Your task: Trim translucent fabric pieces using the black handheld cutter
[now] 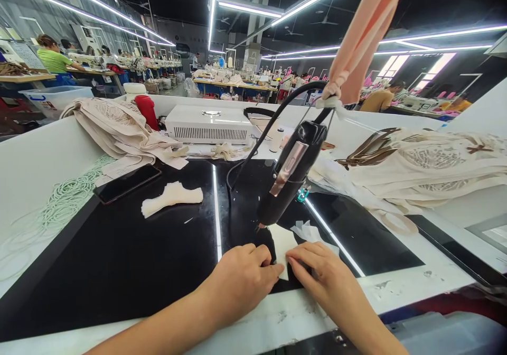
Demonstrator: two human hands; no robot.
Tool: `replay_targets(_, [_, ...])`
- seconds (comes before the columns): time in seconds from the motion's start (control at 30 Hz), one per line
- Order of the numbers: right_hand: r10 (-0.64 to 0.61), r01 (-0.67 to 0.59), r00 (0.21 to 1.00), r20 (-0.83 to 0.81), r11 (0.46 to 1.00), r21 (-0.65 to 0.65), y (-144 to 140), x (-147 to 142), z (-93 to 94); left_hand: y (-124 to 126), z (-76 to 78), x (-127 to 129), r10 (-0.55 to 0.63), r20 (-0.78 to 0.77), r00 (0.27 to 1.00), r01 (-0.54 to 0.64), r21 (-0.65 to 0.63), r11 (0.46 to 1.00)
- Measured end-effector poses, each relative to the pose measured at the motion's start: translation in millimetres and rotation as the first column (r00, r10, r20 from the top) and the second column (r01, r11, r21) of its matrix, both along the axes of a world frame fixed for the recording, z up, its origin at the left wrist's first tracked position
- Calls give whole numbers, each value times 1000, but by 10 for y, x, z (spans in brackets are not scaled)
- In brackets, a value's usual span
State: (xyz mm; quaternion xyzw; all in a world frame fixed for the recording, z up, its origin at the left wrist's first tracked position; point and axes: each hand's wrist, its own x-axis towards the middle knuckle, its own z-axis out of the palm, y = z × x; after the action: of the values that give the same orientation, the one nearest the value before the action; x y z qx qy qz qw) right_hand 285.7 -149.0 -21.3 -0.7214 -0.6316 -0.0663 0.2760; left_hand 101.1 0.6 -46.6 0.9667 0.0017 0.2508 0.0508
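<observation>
A small cream fabric piece [283, 241] lies on the black mat [119, 260], under the lower end of a black corded tool [291, 173] with a metal lever. My left hand [247, 273] is closed, thumb and forefinger pinching the fabric's near left edge. From the other side, my right hand [322, 268] grips the near right edge between its thumb and fingertips. Both hands are just in front of the tool, whose tip is close to the fabric; whether they touch I cannot tell. White translucent scraps [307, 231] lie behind my right hand.
Pink cloth [360, 38] suspends the tool. Another cream piece [172, 197] and a phone [127, 183] lie left, near pale green cord [73, 196]. A white vented box [209, 124] stands behind. Garments are piled left [119, 128] and right [435, 159]. People sit at sewing machines beyond.
</observation>
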Motion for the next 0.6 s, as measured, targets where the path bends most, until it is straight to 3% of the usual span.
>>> replay_targets(0.17, [-103, 106, 979, -174, 994, 7, 0, 28, 115, 20, -4, 4, 1, -31, 1000, 0, 27, 1000])
replay_targets(0.3, [-237, 222, 892, -386, 972, -82, 45, 129, 169, 27, 28, 10, 0, -94, 996, 4, 41, 999])
replay_targets(0.43, [-278, 243, 863, -422, 960, -136, 152, 260, 202, 39, 35, 28, 2, -121, 993, 3, 42, 999])
replay_targets(0.6, [-244, 219, 877, -414, 970, -109, 240, 329, 157, 30, -24, 76, 18, -79, 997, -15, 28, 999])
